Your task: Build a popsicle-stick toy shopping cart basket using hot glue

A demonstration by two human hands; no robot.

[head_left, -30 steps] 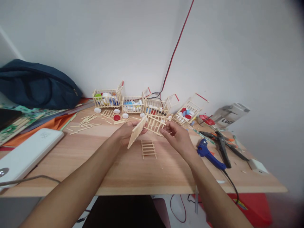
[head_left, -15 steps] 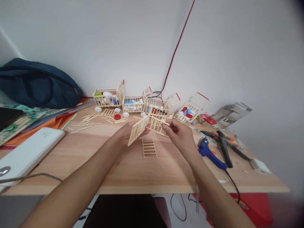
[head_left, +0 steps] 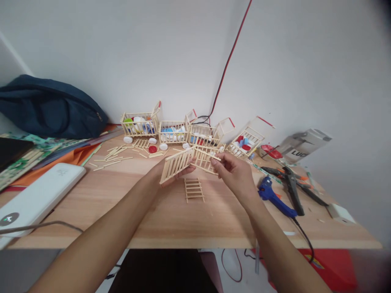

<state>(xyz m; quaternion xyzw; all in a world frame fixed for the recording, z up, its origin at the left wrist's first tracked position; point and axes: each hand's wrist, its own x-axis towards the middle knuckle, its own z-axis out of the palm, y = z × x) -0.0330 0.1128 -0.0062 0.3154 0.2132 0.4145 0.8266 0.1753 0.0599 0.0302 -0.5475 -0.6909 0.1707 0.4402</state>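
Whereas a second ago the left panel (head_left: 176, 165) of the stick frame (head_left: 193, 154) stood nearly edge-on, it has turned so its slats and gaps show. The frame is above the middle of the counter (head_left: 171, 226), the left hand's (head_left: 157, 171) fingers supporting it from behind, the right hand's (head_left: 234, 171) fingers pinching its right end. Thin, straight, pale wooden sticks make two slatted panels meeting at an angle. Nearer lies a flat ladder-shaped piece (head_left: 194, 190); right, a blue plastic glue gun (head_left: 276, 198).

Pale tan stick frame (head_left: 177, 166); blue glue gun (head_left: 275, 197); white power bank (head_left: 42, 197); navy bag (head_left: 53, 108).
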